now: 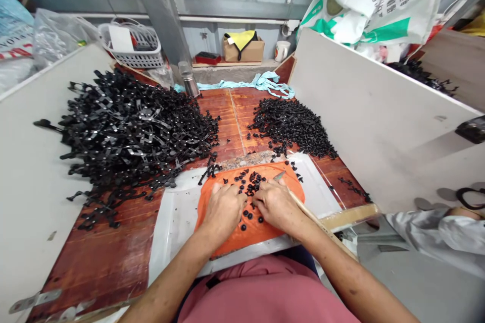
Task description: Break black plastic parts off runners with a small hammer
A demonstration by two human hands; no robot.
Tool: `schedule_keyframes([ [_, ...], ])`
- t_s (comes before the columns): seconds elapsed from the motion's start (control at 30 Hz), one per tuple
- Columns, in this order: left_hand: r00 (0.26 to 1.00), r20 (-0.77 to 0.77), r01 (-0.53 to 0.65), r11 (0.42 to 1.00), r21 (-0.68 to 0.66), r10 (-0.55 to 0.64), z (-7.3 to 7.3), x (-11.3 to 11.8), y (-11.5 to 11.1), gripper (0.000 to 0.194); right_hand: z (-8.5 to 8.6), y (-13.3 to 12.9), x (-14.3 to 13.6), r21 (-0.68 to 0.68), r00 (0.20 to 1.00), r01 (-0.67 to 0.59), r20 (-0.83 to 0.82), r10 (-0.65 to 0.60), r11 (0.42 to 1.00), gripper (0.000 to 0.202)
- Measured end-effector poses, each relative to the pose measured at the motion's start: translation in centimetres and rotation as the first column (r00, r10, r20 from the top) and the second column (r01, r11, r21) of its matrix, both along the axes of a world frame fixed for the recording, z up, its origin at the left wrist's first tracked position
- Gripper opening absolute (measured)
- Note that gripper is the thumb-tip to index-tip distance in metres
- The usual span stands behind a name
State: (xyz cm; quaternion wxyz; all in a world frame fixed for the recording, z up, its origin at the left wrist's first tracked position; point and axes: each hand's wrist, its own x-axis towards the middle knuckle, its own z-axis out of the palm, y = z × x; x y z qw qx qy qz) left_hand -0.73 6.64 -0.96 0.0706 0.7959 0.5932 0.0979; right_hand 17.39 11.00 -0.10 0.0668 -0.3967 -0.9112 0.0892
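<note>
An orange cloth (223, 239) lies on a white sheet (168, 227) at the table's front, with small round black parts (247, 214) scattered over it. My left hand (226, 207) rests on the cloth, its fingers curled beside the black parts. Close by on the right, my right hand (273, 202) has its fingers bent together among the parts. What either hand holds is too small or hidden to name. A pointed tool (279, 175) shows just beyond my right hand. A big heap of black strips (132, 131) stands left, and a heap of small black parts (291, 123) back right.
Grey-white panels (379, 126) stand on both sides of the wooden table (102, 257). At the back are a metal-topped jar (188, 81), a light blue cloth strip (261, 82), a cardboard box (252, 51) and a mug (282, 51). Another person's sleeve (450, 232) shows at right.
</note>
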Motion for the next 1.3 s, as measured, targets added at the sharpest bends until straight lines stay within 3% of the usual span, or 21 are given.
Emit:
schedule_keyframes([
  [0.23, 0.988, 0.112, -0.109, 0.994, 0.007, 0.108, 0.5, -1.9, -1.7, 0.019, -0.4, 0.8, -0.5, 0.025, 0.998, 0.060, -0.040, -0.059, 0.998, 0.020],
  [0.47, 0.985, 0.008, -0.173, 0.980, -0.101, 0.175, -0.3, -2.3, -2.7, 0.016, -0.6, 0.9, -2.1, 0.048, 1.000, 0.012, -0.023, -0.011, 0.999, 0.021],
  [0.77, 0.947, 0.186, -0.256, 0.965, -0.049, 0.261, -0.2, -4.0, -3.3, 0.023, 0.0, -0.5, -1.6, 0.037, 0.993, -0.117, 0.002, 0.117, 0.992, 0.026],
  [1.03, 0.925, 0.281, -0.258, 0.966, -0.028, 0.255, 0.2, -3.2, -3.2, 0.023, -0.5, -0.7, -2.5, 0.055, 0.996, -0.091, 0.016, 0.090, 0.994, 0.020],
  [1.3, 0.918, 0.270, -0.286, 0.956, -0.060, 0.292, 0.4, -4.3, -3.3, 0.019, 0.2, -0.3, -2.9, 0.064, 0.997, -0.079, 0.007, 0.079, 0.995, 0.022],
])
